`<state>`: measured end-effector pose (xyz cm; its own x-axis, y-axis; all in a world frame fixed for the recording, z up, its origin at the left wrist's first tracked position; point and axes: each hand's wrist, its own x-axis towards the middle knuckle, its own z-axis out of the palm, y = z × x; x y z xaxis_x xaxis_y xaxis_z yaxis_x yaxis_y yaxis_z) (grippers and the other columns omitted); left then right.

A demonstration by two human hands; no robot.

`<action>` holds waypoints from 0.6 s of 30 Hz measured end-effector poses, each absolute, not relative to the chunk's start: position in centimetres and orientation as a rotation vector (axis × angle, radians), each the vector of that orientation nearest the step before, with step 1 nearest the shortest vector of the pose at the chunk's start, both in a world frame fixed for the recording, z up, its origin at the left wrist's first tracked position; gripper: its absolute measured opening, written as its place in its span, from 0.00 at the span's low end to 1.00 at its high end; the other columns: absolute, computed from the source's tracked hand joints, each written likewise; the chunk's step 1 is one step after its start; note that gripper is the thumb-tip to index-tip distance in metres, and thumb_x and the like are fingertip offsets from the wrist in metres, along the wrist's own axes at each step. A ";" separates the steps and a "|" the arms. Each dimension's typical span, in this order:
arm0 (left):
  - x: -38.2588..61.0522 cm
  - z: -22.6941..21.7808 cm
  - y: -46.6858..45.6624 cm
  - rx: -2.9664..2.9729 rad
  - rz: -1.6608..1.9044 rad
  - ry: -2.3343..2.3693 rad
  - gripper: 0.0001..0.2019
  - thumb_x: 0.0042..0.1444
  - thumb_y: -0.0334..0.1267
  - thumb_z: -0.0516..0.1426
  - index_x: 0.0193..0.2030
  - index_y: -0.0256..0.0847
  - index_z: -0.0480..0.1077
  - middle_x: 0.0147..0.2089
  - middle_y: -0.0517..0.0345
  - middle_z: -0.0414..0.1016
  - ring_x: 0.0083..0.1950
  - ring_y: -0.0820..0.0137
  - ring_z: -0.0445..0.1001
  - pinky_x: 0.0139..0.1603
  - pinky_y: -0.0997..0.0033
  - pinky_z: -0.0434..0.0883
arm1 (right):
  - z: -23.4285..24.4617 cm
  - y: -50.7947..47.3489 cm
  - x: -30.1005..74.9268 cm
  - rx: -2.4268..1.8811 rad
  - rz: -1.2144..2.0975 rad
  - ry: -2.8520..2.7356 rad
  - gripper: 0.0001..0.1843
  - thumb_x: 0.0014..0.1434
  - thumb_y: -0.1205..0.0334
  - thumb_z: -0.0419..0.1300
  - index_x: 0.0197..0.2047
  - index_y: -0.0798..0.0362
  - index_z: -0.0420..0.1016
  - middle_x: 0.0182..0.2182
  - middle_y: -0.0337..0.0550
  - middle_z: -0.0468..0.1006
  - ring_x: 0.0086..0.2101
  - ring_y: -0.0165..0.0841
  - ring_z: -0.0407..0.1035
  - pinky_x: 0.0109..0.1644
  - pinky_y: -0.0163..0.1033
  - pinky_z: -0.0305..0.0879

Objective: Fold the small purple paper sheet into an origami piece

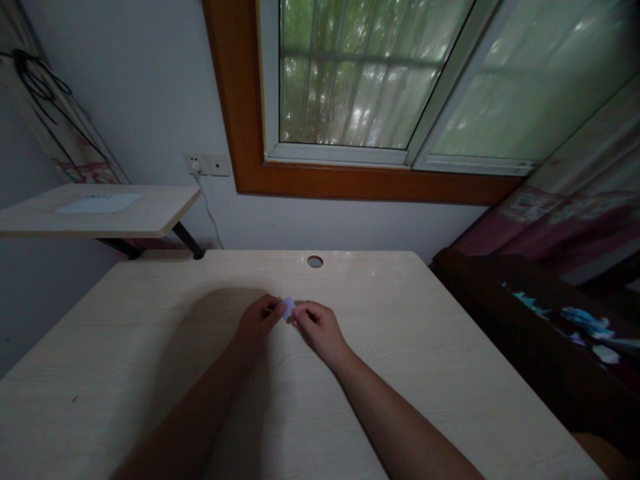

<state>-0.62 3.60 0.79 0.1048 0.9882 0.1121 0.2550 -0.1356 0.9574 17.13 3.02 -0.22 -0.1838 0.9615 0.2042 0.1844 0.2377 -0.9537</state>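
Observation:
A small pale lilac piece of paper (288, 307) is held between my two hands, just above or on the light wooden desk (400, 400). My left hand (259, 320) pinches its left side between thumb and fingers. On the opposite side, the thumb and fingertips of my right hand (318, 325) close on its right edge. The fingertips cover parts of the paper's edges, and whether it is folded is too small to tell.
A raised shelf (180, 203) with a white sheet (100, 203) stands at the back left. Behind the desk's far edge, a round cable hole (315, 262) in its top lies near the wall. A white cord (213, 217) hangs from the wall socket (195, 164).

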 end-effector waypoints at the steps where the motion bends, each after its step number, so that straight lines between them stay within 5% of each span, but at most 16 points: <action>1: -0.6 0.8 3.6 1.548 1.087 1.269 0.14 0.55 0.48 0.58 0.32 0.39 0.73 0.30 0.59 0.74 0.32 0.71 0.70 0.34 0.74 0.66 | -0.2 3.0 17.1 -1.090 1.035 -1.611 0.15 0.63 0.53 0.57 0.33 0.53 0.80 0.26 0.41 0.79 0.27 0.31 0.70 0.33 0.34 0.64; 18: -0.5 0.9 3.4 1.522 1.122 1.308 0.10 0.53 0.44 0.58 0.31 0.39 0.74 0.30 0.59 0.75 0.33 0.69 0.73 0.37 0.72 0.68 | 0.4 2.8 17.1 -1.046 1.002 -1.753 0.12 0.62 0.59 0.57 0.30 0.52 0.78 0.27 0.40 0.78 0.27 0.30 0.70 0.33 0.33 0.62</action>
